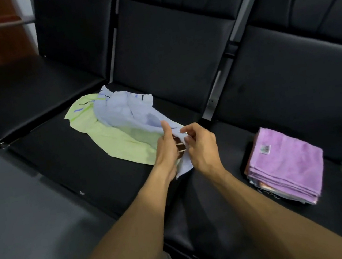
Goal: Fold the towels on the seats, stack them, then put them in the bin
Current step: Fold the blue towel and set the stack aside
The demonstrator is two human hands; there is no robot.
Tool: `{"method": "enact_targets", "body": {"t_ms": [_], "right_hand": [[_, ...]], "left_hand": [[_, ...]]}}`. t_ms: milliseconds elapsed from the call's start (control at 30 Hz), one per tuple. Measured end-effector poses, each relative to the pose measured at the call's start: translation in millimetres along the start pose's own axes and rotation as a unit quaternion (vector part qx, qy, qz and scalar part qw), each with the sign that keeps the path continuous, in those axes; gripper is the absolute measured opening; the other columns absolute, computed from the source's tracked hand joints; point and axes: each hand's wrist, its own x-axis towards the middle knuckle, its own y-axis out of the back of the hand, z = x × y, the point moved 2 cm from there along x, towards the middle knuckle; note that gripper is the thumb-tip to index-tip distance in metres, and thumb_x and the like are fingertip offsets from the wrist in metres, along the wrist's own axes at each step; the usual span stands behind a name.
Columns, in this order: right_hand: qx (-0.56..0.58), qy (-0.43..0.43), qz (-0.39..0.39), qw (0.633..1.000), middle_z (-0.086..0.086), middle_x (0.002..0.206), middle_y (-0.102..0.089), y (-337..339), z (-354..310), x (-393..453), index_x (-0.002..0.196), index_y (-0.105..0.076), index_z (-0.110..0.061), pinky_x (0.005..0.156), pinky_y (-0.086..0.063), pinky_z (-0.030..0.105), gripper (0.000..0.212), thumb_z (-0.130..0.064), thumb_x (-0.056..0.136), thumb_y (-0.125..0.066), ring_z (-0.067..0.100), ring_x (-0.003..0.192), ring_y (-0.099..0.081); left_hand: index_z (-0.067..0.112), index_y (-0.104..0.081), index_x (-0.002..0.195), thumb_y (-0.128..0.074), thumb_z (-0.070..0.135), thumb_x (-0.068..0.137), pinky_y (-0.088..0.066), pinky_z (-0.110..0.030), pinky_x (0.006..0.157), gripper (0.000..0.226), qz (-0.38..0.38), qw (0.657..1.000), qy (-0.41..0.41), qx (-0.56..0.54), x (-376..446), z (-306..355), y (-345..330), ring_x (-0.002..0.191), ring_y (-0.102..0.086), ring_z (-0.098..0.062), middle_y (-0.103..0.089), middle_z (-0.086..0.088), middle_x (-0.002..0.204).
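1. Because the pale blue towel lies crumpled over the green towel on the middle seat, we take it first, by its near end.
2. Our left hand has its fingers curled around the bunched near edge, thumb raised, while our right hand pinches the same edge just beside it; we judge that we are hunting for a corner so the cloth can be spread before folding.
3. Most of the blue towel rests on the seat and on the green one, which lies partly flat beneath it and is not yet folded.
4. Folded towels sit in a stack on the seat to our right, a purple towel on top, likely kept close so each finished piece goes straight onto it.
5. No bin shows in this view, so that step looks well off.
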Motion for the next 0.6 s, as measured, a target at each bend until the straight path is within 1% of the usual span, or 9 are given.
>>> {"method": "enact_targets", "body": {"t_ms": [33,100,133,200,267,333,400,500,600], "right_hand": [[-0.004,0.003,0.003,1.0,0.003,0.099,-0.067,3,0,-1,0.111,-0.065,-0.007,0.066,-0.042,0.002,0.024,0.006,0.095,-0.052,0.004,0.084,-0.062],[-0.02,0.014,-0.001,1.0,-0.006,0.09,-0.066,7,1,-6,0.107,-0.064,-0.012,0.064,-0.044,0.005,0.013,-0.007,0.098,-0.056,0.004,0.082,-0.064],[-0.034,0.012,0.001,0.999,-0.01,0.086,-0.063,11,2,-10,0.103,-0.061,-0.015,0.062,-0.044,0.009,0.008,-0.009,0.098,-0.057,0.003,0.078,-0.062],[-0.073,0.007,0.041,0.996,-0.01,0.081,-0.058,24,5,-19,0.089,-0.054,-0.019,0.058,-0.039,0.016,0.012,-0.009,0.095,-0.055,0.005,0.072,-0.056],[-0.059,-0.012,0.11,0.992,-0.004,0.081,-0.058,43,8,-28,0.082,-0.05,-0.019,0.057,-0.036,0.017,0.018,-0.004,0.092,-0.049,0.006,0.07,-0.053],[-0.016,-0.026,0.164,0.986,-0.001,0.076,-0.058,65,9,-38,0.079,-0.048,-0.02,0.053,-0.039,0.016,0.024,0.0,0.092,-0.048,0.008,0.066,-0.054],[-0.003,-0.028,0.182,0.983,-0.004,0.073,-0.058,84,11,-50,0.08,-0.047,-0.023,0.054,-0.042,0.016,0.028,0.001,0.093,-0.049,0.008,0.065,-0.055],[0.028,-0.023,0.198,0.98,-0.007,0.077,-0.056,116,19,-70,0.088,-0.05,-0.017,0.061,-0.042,0.009,0.021,0.001,0.098,-0.047,-0.001,0.068,-0.053],[0.013,-0.033,0.213,0.976,-0.008,0.08,-0.057,143,36,-89,0.086,-0.054,-0.021,0.067,-0.043,0.007,0.021,-0.003,0.098,-0.055,-0.005,0.073,-0.056]], "left_hand": [[0.008,-0.071,0.099,-0.03,0.054,0.106,-0.06,-0.033,0.08,0.062,0.003,1.0,-0.014,-0.025,-4,0,-4,0.089,-0.075,-0.021,-0.077,-0.01,0.093],[0.007,-0.064,0.081,-0.044,0.032,0.107,-0.057,-0.031,0.072,0.041,0.03,0.998,-0.058,-0.01,-10,-1,-13,0.08,-0.071,-0.019,-0.073,-0.006,0.08],[0.008,-0.059,0.074,-0.048,0.023,0.105,-0.053,-0.029,0.066,0.036,0.039,0.997,-0.074,0.005,-13,-2,-17,0.073,-0.066,-0.016,-0.067,-0.004,0.073],[0.01,-0.056,0.071,-0.05,0.018,0.104,-0.049,-0.023,0.058,0.035,0.012,0.995,-0.093,0.033,-25,-2,-32,0.064,-0.061,-0.009,-0.062,0.001,0.065],[0.01,-0.063,0.076,-0.052,0.021,0.104,-0.049,-0.019,0.056,0.033,-0.038,0.989,-0.119,0.084,-40,-4,-47,0.062,-0.063,-0.003,-0.067,0.007,0.065],[0.011,-0.07,0.088,-0.053,0.027,0.104,-0.055,-0.021,0.064,0.028,-0.067,0.977,-0.148,0.138,-53,-11,-62,0.074,-0.069,-0.004,-0.073,0.007,0.077],[0.014,-0.072,0.093,-0.054,0.026,0.103,-0.053,-0.019,0.067,0.024,-0.06,0.966,-0.181,0.177,-63,-18,-74,0.079,-0.069,-0.003,-0.074,0.005,0.085],[0.015,-0.076,0.101,-0.054,0.014,0.102,-0.046,-0.009,0.068,0.023,-0.059,0.946,-0.232,0.219,-81,-26,-95,0.081,-0.065,0.003,-0.074,0.007,0.093],[0.016,-0.075,0.102,-0.055,0.01,0.1,-0.048,-0.008,0.072,0.021,-0.073,0.923,-0.259,0.276,-97,-37,-114,0.086,-0.065,-0.003,-0.073,0.005,0.096]]}}
